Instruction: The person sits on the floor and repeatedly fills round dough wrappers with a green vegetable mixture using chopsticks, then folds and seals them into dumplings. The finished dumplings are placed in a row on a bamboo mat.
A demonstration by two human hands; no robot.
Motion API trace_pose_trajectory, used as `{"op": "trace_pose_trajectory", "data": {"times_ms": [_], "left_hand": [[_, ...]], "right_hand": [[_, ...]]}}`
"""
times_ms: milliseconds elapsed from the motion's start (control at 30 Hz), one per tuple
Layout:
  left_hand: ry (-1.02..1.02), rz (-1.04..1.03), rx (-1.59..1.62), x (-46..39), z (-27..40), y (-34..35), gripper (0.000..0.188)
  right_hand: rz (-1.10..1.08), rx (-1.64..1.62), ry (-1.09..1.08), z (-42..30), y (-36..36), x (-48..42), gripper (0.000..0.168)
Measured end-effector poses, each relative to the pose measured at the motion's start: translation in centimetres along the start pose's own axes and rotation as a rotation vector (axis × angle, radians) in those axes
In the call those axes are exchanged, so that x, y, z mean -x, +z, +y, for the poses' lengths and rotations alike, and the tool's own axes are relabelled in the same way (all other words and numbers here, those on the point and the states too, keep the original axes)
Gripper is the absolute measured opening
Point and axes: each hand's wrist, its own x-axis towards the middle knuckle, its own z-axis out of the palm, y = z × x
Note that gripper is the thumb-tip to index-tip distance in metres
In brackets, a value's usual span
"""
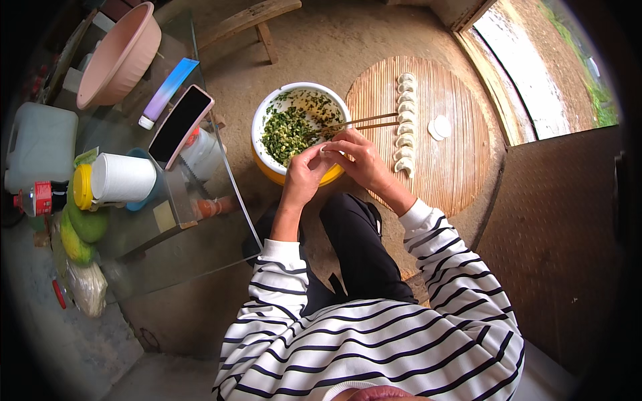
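Note:
Both of my hands meet over the near rim of a white bowl (258, 108) that holds a chopped green and yellow filling (286, 130). Between the fingertips of my left hand (306, 173) and my right hand (363, 159) is a small pale dumpling (323, 149), mostly hidden by the fingers. A pair of chopsticks (376, 119) rests across the bowl's right rim, tips in the filling and the other ends over a round slatted board (451, 170). On that board, several folded dumplings (406, 109) form a row. Right of them lie overlapping round wrappers (439, 128).
A glass table (220, 265) stands to my left. It bears a phone (181, 125), a blue-purple tube (169, 92), a pink basin (120, 60) and a white paper roll (125, 178). A wooden bench (251, 17) is ahead; a doorway (526, 80) opens at the right.

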Motion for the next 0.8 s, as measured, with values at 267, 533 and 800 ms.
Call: {"op": "trace_pose_trajectory", "data": {"times_ms": [267, 533, 800], "left_hand": [[-0.001, -0.001, -0.010, 0.1, 0.2, 0.0, 0.044], [-0.079, -0.011, 0.123, 0.1, 0.2, 0.1, 0.039], [-0.044, -0.045, -0.042, 0.2, 0.3, -0.1, 0.032]], "right_hand": [[-0.015, -0.065, 0.179, -0.1, -0.4, 0.3, 0.018], [0.085, -0.010, 0.048, 0.5, 0.1, 0.7, 0.014], [0.010, -0.021, 0.068, 0.8, 0.1, 0.1, 0.016]]}}
